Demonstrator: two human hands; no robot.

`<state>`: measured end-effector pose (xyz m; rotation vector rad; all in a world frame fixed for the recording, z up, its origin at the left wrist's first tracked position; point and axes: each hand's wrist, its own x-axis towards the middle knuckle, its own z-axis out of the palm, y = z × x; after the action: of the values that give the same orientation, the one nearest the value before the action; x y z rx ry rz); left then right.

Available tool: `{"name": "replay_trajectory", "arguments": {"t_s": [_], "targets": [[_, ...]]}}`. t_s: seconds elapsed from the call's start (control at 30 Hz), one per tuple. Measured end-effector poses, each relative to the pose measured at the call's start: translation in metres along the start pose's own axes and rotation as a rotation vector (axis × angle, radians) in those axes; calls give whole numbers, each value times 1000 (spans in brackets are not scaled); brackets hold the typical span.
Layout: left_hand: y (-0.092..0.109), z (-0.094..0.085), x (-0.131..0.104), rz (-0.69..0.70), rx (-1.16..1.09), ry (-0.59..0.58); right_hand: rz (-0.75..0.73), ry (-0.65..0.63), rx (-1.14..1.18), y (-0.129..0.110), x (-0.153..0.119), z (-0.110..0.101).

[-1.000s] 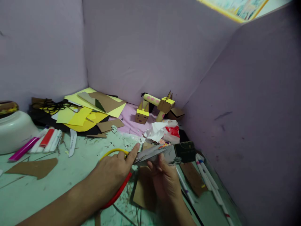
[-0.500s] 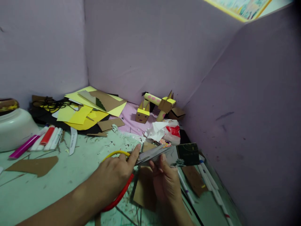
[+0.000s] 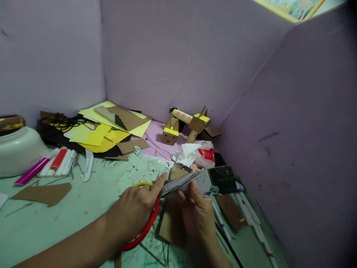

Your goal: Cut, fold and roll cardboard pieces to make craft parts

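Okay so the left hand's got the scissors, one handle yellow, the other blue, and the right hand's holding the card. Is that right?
Not quite: the head view shows the other handle is red, not blue. The left hand does hold the scissors, and the right hand the card.

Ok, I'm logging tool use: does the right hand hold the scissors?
No, the left hand grips the scissors; the right hand holds printed card.

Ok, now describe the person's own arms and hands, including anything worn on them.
The left hand and right hand are ungloved, with no ring, watch or bracelet visible. Left forearm and right forearm are bare where they show, without sleeves in view.
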<state>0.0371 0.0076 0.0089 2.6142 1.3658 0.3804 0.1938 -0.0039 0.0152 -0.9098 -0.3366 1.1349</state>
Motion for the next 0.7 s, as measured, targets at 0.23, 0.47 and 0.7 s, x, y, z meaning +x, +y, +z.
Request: {"name": "replay_trajectory", "arguments": {"t_s": [0.23, 0.47, 0.7], "targets": [[5, -9, 6, -7, 44, -99, -41, -30, -96, 0, 0, -3], [17, -22, 9, 20, 355, -163, -42, -62, -93, 0, 1, -2], [14, -23, 7, 66, 356, -166, -45, -27, -95, 1, 2, -3]]}}
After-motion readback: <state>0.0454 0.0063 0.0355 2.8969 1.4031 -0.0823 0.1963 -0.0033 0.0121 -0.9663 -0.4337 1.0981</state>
